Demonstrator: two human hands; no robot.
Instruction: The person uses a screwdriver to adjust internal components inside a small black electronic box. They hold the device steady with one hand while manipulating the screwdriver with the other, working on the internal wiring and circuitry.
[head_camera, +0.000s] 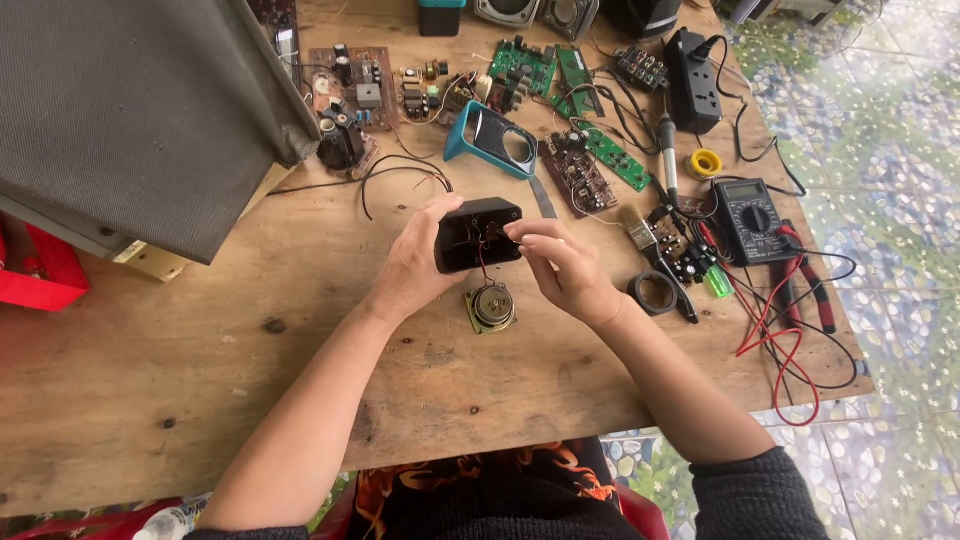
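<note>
My left hand (412, 262) grips a small black plastic speaker housing (478, 234) from its left side, open face toward me. My right hand (562, 266) holds the housing's right edge, with fingertips pinching at the wires inside it. A red and a black wire run down from the housing to a small round speaker driver (491, 307) lying on the wooden table (200, 380) just below my hands.
A teal speaker front panel (492, 138) lies beyond my hands. Green and brown circuit boards (600, 150), a soldering iron (668, 155), a multimeter (752, 218) with red leads, a tape roll (652, 293), pliers (812, 290) and a power strip (692, 80) crowd the right. A large grey speaker box (130, 110) fills the left.
</note>
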